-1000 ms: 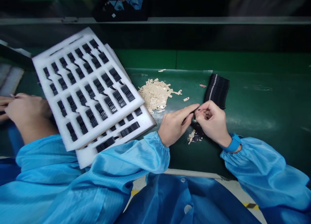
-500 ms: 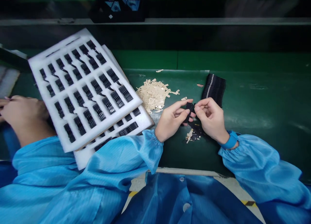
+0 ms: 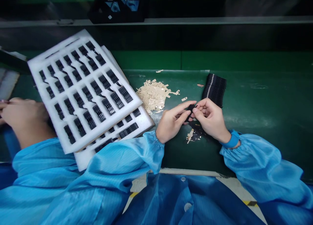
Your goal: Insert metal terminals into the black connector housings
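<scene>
Between my two hands is a small flat black part (image 3: 190, 112), its exact kind too covered by fingers to tell. My left hand (image 3: 173, 121) pinches it from the left, thumb in front. From the right, my right hand (image 3: 209, 117) has thumb and forefinger closed at the part's edge; I cannot make out what lies between those fingertips. Just below my hands lies a little heap of black and cream scraps (image 3: 193, 135). Beyond my right hand stands a row of thin black parts (image 3: 214, 88), packed side by side.
White foam trays (image 3: 90, 90) with black parts in their slots are stacked at the left. A pile of cream tabs (image 3: 153, 96) lies on the green bench top (image 3: 264, 120). Another person's hand (image 3: 23, 116) rests at the far left. A dark box (image 3: 118, 10) stands at the back.
My right fingertips have moved slightly left, closer onto the black part, which has turned a little and shows less of itself. The rest looks the same.
</scene>
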Tool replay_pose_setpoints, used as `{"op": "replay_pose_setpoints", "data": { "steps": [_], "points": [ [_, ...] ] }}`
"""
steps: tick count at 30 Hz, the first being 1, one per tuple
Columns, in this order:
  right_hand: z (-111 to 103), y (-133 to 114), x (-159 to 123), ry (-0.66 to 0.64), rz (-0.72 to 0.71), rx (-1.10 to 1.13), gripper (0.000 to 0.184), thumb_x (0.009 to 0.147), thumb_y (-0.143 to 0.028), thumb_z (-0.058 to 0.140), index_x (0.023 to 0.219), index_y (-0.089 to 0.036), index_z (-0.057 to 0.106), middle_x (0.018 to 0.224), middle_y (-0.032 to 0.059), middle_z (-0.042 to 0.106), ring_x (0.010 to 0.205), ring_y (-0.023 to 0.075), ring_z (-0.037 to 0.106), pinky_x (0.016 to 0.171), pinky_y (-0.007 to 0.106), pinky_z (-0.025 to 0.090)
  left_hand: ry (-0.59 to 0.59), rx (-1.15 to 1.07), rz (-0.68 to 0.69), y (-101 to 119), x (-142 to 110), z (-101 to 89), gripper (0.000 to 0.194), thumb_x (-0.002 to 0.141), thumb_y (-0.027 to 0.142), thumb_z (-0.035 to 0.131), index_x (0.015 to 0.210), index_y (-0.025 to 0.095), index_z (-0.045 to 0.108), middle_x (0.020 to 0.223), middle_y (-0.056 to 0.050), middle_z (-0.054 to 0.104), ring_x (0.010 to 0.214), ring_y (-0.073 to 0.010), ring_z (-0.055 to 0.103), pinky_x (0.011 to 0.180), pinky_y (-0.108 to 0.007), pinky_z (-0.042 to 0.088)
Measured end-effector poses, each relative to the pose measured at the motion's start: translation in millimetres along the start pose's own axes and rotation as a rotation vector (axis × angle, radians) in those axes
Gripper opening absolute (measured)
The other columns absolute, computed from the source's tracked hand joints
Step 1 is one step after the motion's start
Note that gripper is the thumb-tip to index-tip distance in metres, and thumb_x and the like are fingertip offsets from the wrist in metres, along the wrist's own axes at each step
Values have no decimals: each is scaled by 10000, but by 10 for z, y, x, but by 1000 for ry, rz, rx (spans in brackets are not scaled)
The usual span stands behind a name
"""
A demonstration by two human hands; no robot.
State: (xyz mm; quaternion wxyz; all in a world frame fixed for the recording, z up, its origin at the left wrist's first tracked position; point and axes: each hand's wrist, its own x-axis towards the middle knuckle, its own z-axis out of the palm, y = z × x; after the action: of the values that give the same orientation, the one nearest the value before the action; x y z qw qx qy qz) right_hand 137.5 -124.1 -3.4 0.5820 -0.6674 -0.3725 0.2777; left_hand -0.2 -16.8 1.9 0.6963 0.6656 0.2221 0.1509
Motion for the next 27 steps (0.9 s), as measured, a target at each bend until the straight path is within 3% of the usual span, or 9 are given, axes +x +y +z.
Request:
{"op": "replay_pose_setpoints", "data": {
  "steps": [10, 16, 23, 27],
  "points": [
    [-22, -84, 27, -195, 69, 287, 308, 873, -444, 736, 899, -217, 530, 688, -26, 654, 624, 156, 708, 612, 289, 582, -101, -197, -73, 48, 46, -41, 475, 982, 412, 557, 1415, 220, 593, 771, 4, 608, 601, -80, 556, 570, -187, 530],
    [-41, -48, 13, -181, 9, 288, 278, 882, -429, 734, 927, -208, 571, 806, -11, 611, 591, 84, 577, 514, 210, 462, -185, -366, -216, 100, 12, -34, 583, 991, 448, 528, 1531, 255, 428, 644, 70, 439, 424, -50, 373, 360, -143, 342],
    [4, 40, -31, -146, -1, 194, 241, 891, -377, 729, 953, -230, 549, 790, -31, 543, 586, 85, 486, 512, 227, 402, -202, -451, -321, 125, -11, -21, 571, 998, 446, 518, 1538, 306, 396, 649, 83, 350, 412, -39, 296, 357, -124, 276],
    [4, 39, -23, -193, -8, 181, 195, 918, -357, 683, 963, -229, 542, 798, -29, 541, 578, 86, 479, 509, 230, 398, -203, -488, -341, 148, -10, -26, 557, 996, 437, 525, 1522, 292, 413, 634, 91, 310, 405, -37, 260, 357, -121, 238]
  ]
}}
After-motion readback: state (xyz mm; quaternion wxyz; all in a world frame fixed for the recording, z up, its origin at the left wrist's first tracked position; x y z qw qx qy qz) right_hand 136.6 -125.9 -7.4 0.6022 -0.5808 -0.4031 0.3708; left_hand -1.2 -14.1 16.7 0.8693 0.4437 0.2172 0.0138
